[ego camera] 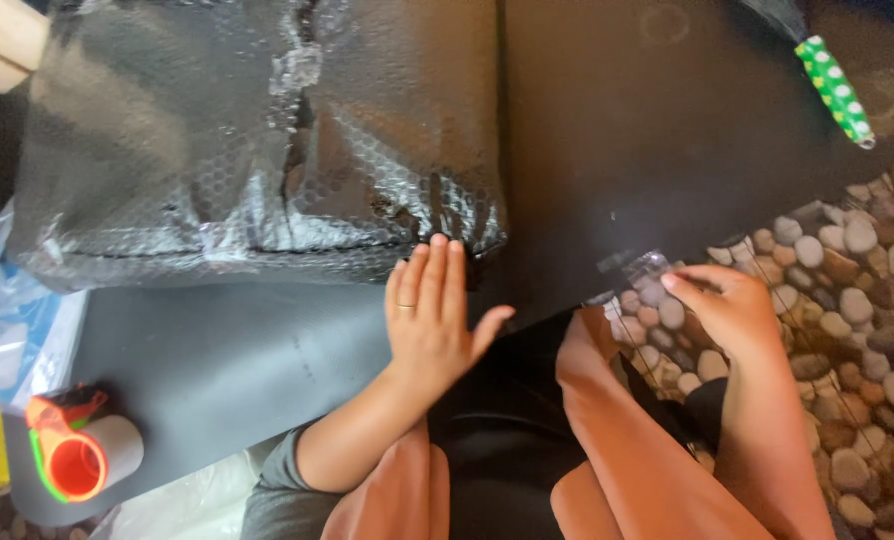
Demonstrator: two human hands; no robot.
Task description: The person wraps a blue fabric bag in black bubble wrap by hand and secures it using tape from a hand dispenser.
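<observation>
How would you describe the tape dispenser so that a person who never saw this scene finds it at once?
Start from the big bundle wrapped in bubble wrap, which the left hand presses. Follow the dark grey sheet under it down to its lower left corner. There lies the tape dispenser: bright orange with green trim, holding a pale roll, the only vivid thing there.

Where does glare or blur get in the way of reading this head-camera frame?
Head view: bright glare streaks across the bubble-wrapped black bundle, washing out its texture near the top; the black sheet reads as a dark, nearly featureless area; the left hand is sharp, the right hand and the clear tape piece it pinches are slightly soft; the orange tape dispenser is clear.
</observation>
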